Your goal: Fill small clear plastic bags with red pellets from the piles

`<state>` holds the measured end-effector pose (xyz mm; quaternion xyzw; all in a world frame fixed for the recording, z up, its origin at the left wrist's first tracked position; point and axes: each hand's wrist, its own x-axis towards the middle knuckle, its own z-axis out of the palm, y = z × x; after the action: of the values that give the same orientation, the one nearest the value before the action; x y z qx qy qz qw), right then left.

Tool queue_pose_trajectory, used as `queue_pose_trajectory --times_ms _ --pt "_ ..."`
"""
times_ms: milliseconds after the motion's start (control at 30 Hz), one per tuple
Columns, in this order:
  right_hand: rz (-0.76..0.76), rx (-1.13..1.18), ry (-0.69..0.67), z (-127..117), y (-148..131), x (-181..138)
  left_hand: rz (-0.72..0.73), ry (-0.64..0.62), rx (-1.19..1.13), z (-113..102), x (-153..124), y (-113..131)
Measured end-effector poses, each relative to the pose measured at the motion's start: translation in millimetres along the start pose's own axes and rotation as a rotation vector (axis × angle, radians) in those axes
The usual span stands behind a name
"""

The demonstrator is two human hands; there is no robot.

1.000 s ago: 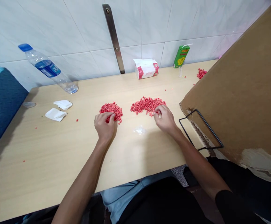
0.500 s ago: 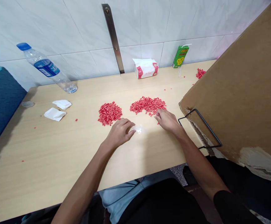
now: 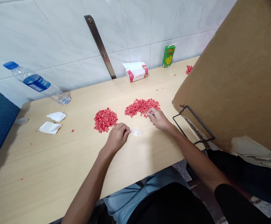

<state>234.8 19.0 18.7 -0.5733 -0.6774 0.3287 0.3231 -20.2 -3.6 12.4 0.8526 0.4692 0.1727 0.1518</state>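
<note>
Resting 2 bare hands on a pale wood-look counter (image 3: 63, 161), a person sits before 2 heaps of small red pellets, short, stubby cylinders with a matte, pinkish-red finish. The left heap (image 3: 105, 120) forms a compact mound. The right heap (image 3: 142, 107) spreads in a wider, curved band, lying just apart from it near the middle of the counter. A third, smaller cluster of pellets (image 3: 189, 69) sits near the far edge beside a large cardboard sheet (image 3: 231, 77), and stray pellets (image 3: 72, 130) dot the surface.

The right grip (image 3: 157, 119) has its fingertips pressed together at the lower edge of the right heap, touching it; whether they pinch any pellets is hidden. The left grip (image 3: 117, 137) is curled closed, with no pellets showing in it, just right of the left heap and beside a scrap of clear plastic (image 3: 135, 132).

Farther off, a tilted water bottle (image 3: 36, 82), 2 crumpled tissues (image 3: 50, 127), a tissue box (image 3: 135, 71) and a green drink carton (image 3: 168, 56) with a straw stand near a white tile wall (image 3: 44, 37).
</note>
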Motion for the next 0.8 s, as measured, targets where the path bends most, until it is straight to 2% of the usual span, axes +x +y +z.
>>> queue_pose_trajectory --times_ms 133,267,500,633,733,800 --pt "0.046 0.48 -0.046 12 2 1 0.018 0.014 -0.065 0 -1 2" --pt "0.049 0.649 -0.095 20 3 2 -0.006 0.044 -0.135 1 -2 4" --pt "0.025 0.704 -0.147 30 5 1 -0.007 0.108 -0.131 6 -2 7" --pt "-0.087 0.549 -0.073 32 2 -5 0.02 0.207 -0.067 9 -1 10" --pt "-0.134 0.412 0.003 34 -6 -11 0.04 0.223 -0.024 11 0 12" --pt "-0.157 0.38 -0.003 37 -12 -16 0.057 0.209 -0.001 13 1 13"
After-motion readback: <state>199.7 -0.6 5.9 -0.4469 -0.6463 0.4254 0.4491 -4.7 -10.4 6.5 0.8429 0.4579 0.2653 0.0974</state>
